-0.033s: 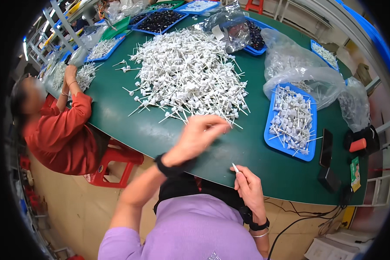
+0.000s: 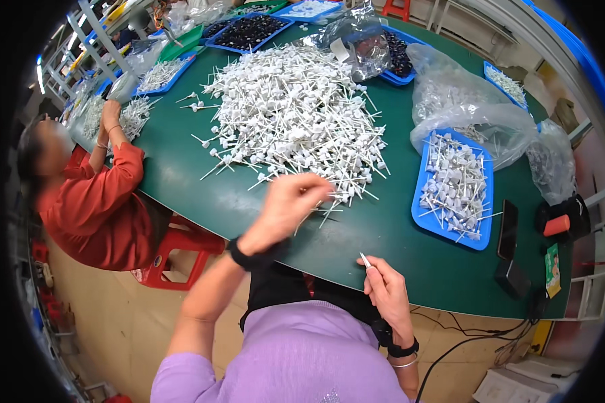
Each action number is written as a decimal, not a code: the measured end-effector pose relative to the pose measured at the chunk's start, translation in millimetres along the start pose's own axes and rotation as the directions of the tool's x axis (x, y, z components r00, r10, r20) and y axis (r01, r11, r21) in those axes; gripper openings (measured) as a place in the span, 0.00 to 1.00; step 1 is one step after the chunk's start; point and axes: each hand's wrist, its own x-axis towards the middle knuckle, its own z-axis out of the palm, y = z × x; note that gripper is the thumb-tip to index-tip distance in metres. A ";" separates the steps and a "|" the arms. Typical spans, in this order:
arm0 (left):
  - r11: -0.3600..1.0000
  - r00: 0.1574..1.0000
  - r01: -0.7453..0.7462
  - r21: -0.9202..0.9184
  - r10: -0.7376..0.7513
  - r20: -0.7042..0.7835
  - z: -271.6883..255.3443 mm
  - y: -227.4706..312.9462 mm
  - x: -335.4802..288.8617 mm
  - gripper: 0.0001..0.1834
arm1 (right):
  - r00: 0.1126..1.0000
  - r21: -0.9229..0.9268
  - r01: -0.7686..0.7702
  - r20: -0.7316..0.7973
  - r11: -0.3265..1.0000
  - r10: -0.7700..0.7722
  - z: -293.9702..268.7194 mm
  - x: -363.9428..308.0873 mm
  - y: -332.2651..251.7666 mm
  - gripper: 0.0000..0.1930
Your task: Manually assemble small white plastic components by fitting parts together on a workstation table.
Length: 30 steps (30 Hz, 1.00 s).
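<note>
A large pile of small white plastic pieces with thin stems [image 2: 292, 111] covers the middle of the green table. My left hand [image 2: 292, 201] is over its near edge with fingers curled downward. Motion blurs that hand, and I cannot make out whether a piece is between its fingers. Several loose stemmed pieces [image 2: 326, 213] lie just beneath and beside it on the tabletop. Lower right, close to the table's front edge, my right hand [image 2: 386, 285] is closed around a slim, pale, pointed tool [image 2: 365, 260], tip upward. Most of the tool is hidden in the palm.
A blue tray [image 2: 420, 218] of similar pieces stands at the right, before a clear plastic bag [image 2: 444, 80]. Beyond it lie a phone [image 2: 509, 228] and a red cylinder [image 2: 556, 225]. Trays of dark parts [image 2: 249, 33] stand behind the pile. At left sits a person in red [image 2: 94, 215].
My left hand has moved slightly left and away from me. Several stemmed pieces now show on the table beside it. My right hand has stayed put with the pointed tool.
</note>
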 end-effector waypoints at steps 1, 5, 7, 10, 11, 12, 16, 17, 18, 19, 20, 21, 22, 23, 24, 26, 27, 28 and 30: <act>0.991 0.997 -0.007 0.135 0.018 -0.078 -25.2 -17.6 -4.6 0.07 | 1.000 0.004 0.025 0.012 1.000 -0.025 1.4 1.2 0.1 0.13; 0.822 0.968 0.057 0.567 0.095 -0.234 -80.6 -31.6 -16.3 0.06 | 0.997 -0.060 0.069 0.045 0.996 -0.067 8.4 8.0 -6.2 0.13; 0.736 0.956 0.017 0.677 0.187 -0.228 -94.9 -49.3 -13.9 0.07 | 0.996 -0.074 0.071 0.063 0.995 -0.067 12.1 10.3 -9.2 0.13; 0.664 0.961 -0.032 0.747 0.227 -0.160 -102.2 -66.9 -6.4 0.10 | 0.996 -0.115 0.065 0.075 0.991 -0.056 17.1 10.4 -11.5 0.13; 0.635 0.965 -0.035 0.772 0.221 -0.138 -98.7 -66.8 -3.1 0.10 | 0.996 -0.125 0.056 0.080 0.990 -0.047 18.3 10.1 -11.7 0.12; 0.604 0.970 -0.038 0.796 0.215 -0.116 -95.4 -67.2 -0.2 0.11 | 0.996 -0.136 0.048 0.085 0.990 -0.037 19.5 9.5 -12.0 0.12; 0.605 0.953 -0.091 0.791 0.283 -0.107 -88.1 -68.5 11.6 0.08 | 0.995 -0.135 0.038 0.098 0.990 -0.024 24.8 10.7 -16.8 0.12; 0.605 0.960 -0.080 0.792 0.260 -0.102 -88.5 -68.7 14.0 0.07 | 0.994 -0.139 0.042 0.103 0.989 -0.028 25.8 11.4 -17.6 0.12; 0.595 0.966 -0.082 0.800 0.245 -0.083 -87.8 -69.2 16.0 0.07 | 0.994 -0.143 0.046 0.108 0.989 -0.031 26.5 12.0 -18.2 0.12; 0.584 0.971 -0.084 0.807 0.230 -0.066 -86.7 -69.9 17.8 0.07 | 0.993 -0.148 0.051 0.113 0.988 -0.035 27.0 12.8 -18.8 0.12; 0.573 0.976 -0.086 0.815 0.211 -0.045 -85.6 -71.4 18.8 0.07 | 0.993 -0.153 0.058 0.110 0.986 -0.042 27.5 13.2 -18.9 0.12; 0.573 0.972 -0.096 0.814 0.230 -0.047 -84.4 -72.3 18.7 0.06 | 0.993 -0.159 0.066 0.107 0.985 -0.049 28.0 13.8 -19.0 0.12; 0.586 0.971 -0.084 0.806 0.231 -0.067 -84.9 -70.7 15.3 0.06 | 0.993 -0.165 0.073 0.105 0.984 -0.056 28.1 14.3 -19.3 0.12; 0.601 0.970 -0.077 0.795 0.229 -0.080 -83.7 -63.5 10.8 0.06 | 0.993 -0.167 0.070 0.103 0.984 -0.053 27.1 14.9 -19.3 0.12; 0.616 0.970 -0.068 0.785 0.224 -0.091 -83.0 -55.2 3.7 0.06 | 0.994 -0.166 0.064 0.101 0.984 -0.047 26.1 14.5 -20.2 0.12; 0.622 0.953 -0.093 0.778 0.282 -0.111 -82.0 -41.3 -11.4 0.07 | 0.994 -0.165 0.054 0.099 0.985 -0.038 24.4 14.9 -22.8 0.12; 0.636 0.941 -0.114 0.763 0.317 -0.123 -80.1 -38.0 -19.1 0.08 | 0.995 -0.165 0.051 0.097 0.985 -0.036 23.8 16.0 -24.5 0.12; 0.647 0.927 -0.131 0.751 0.349 -0.139 -79.1 -37.5 -27.4 0.09 | 0.994 -0.162 0.050 0.101 0.985 -0.034 24.3 18.1 -26.9 0.12; 0.644 0.889 -0.164 0.748 0.424 -0.170 -69.5 -40.7 -38.9 0.11 | 0.991 -0.182 0.092 0.114 0.979 -0.072 26.4 24.6 -34.2 0.11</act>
